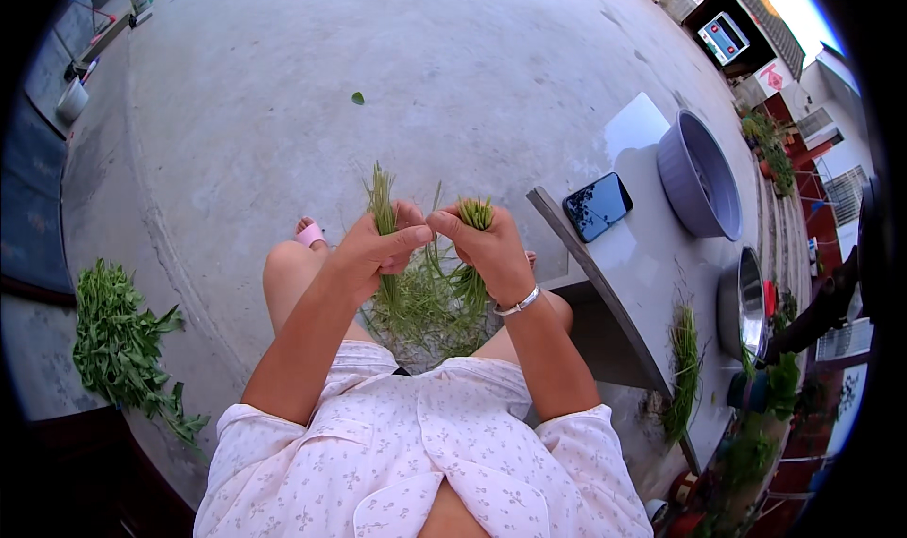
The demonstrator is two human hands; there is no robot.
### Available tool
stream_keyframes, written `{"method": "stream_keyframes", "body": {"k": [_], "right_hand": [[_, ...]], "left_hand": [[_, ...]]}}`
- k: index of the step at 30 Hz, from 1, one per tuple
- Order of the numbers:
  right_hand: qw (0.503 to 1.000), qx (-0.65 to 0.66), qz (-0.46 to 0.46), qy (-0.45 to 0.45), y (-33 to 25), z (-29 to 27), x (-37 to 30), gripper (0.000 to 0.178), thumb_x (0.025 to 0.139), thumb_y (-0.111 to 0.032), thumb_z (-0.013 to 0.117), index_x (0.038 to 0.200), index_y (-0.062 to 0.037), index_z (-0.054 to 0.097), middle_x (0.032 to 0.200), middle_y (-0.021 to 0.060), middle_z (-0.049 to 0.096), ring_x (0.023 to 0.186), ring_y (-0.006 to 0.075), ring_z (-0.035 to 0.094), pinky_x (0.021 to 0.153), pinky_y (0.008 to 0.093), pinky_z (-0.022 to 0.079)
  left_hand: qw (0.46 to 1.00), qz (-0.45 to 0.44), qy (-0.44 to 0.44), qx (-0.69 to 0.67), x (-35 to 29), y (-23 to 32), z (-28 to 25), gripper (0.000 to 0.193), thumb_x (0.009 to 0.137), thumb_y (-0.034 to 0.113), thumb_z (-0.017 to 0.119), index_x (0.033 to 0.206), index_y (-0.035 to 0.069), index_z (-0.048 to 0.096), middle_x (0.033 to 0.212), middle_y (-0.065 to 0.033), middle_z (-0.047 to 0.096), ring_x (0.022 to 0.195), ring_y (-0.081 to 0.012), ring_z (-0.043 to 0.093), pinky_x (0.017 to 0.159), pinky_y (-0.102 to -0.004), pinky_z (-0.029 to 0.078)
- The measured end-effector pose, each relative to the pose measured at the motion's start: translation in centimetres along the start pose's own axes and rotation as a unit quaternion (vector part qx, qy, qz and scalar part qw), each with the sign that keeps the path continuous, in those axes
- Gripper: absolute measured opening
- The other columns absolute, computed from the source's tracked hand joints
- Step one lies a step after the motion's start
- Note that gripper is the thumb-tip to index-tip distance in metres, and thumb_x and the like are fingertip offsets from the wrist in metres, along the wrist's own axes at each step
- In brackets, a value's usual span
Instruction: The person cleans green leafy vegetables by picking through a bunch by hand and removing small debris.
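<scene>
My left hand (378, 245) is closed round a bunch of thin green stalks (381, 198), like chives, whose ends stick up above the fingers. Close beside it, my right hand (487, 250) grips a second bunch of the same stalks (475, 213), with its blades hanging down below the fist. The thumbs and fingertips of the two hands nearly meet; whether a single stalk is pinched between them I cannot tell. Under both hands, between my knees, lies a loose heap of green trimmings (425, 307) on the concrete.
To my right stands a low table (624, 283) bearing a phone (598, 206), a purple basin (699, 174), a metal bowl (743, 302) and another bunch of stalks (682, 368). Leafy greens (123, 335) lie on the ground at left. A single leaf (358, 98) rests farther off.
</scene>
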State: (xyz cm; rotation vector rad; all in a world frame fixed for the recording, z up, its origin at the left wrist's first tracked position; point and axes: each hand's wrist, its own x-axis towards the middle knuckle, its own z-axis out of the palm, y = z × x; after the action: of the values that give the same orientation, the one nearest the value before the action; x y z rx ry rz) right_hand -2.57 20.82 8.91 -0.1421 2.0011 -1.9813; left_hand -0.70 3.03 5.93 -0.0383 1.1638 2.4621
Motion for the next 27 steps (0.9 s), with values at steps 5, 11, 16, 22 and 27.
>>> {"method": "stream_keyframes", "body": {"k": [5, 11, 16, 22, 27], "right_hand": [[0.996, -0.062, -0.066, 0.022, 1.0, -0.3, 0.4, 0.016, 0.086, -0.017, 0.07, 0.079, -0.0042, 0.065, 0.057, -0.0081, 0.046, 0.048, 0.001, 0.037, 0.042, 0.0195, 0.026], [0.999, 0.023, 0.032, 0.016, 0.1, -1.1, 0.0, 0.02, 0.086, -0.022, 0.07, 0.077, -0.005, 0.063, 0.054, -0.0079, 0.043, 0.045, 0.0026, 0.036, 0.041, 0.0204, 0.024], [0.993, 0.108, 0.026, 0.044, -0.7, -2.0, 0.3, 0.023, 0.088, -0.023, 0.068, 0.079, -0.0029, 0.062, 0.052, -0.0071, 0.039, 0.043, 0.0038, 0.033, 0.041, 0.0218, 0.022], [0.981, 0.113, -0.072, 0.14, -1.3, -3.7, 0.5, 0.02, 0.087, -0.021, 0.069, 0.082, -0.0022, 0.064, 0.052, -0.0069, 0.038, 0.043, 0.0037, 0.032, 0.041, 0.0223, 0.021], [0.966, -0.202, -0.113, 0.113, 0.4, -2.7, -0.3, 0.024, 0.083, -0.017, 0.072, 0.1, 0.0002, 0.069, 0.068, -0.004, 0.057, 0.062, 0.0042, 0.049, 0.056, 0.0224, 0.039]], "left_hand": [[0.998, -0.035, 0.021, 0.052, 0.0, -0.5, -0.4, 0.02, 0.078, 0.013, 0.077, 0.089, 0.008, 0.061, 0.068, 0.007, 0.051, 0.051, -0.0011, 0.037, 0.045, -0.0191, 0.024], [0.991, -0.015, 0.049, 0.127, -0.2, -0.2, -0.3, 0.024, 0.074, 0.01, 0.079, 0.092, 0.006, 0.064, 0.07, 0.0064, 0.053, 0.053, -0.0021, 0.039, 0.046, -0.0188, 0.025], [0.989, -0.04, 0.055, 0.129, -0.4, -0.5, -0.5, 0.024, 0.075, 0.007, 0.077, 0.095, 0.007, 0.063, 0.069, 0.0065, 0.053, 0.053, -0.0014, 0.038, 0.045, -0.0183, 0.024], [0.989, -0.056, 0.071, 0.118, -0.9, -0.7, -2.0, 0.023, 0.076, 0.007, 0.076, 0.096, 0.006, 0.063, 0.069, 0.0057, 0.054, 0.052, -0.0015, 0.037, 0.045, -0.018, 0.024], [0.993, -0.076, 0.055, 0.075, -1.1, -0.7, -2.2, 0.025, 0.076, 0.011, 0.077, 0.097, 0.003, 0.066, 0.072, 0.0038, 0.058, 0.052, -0.0017, 0.04, 0.045, -0.0179, 0.025]]}}
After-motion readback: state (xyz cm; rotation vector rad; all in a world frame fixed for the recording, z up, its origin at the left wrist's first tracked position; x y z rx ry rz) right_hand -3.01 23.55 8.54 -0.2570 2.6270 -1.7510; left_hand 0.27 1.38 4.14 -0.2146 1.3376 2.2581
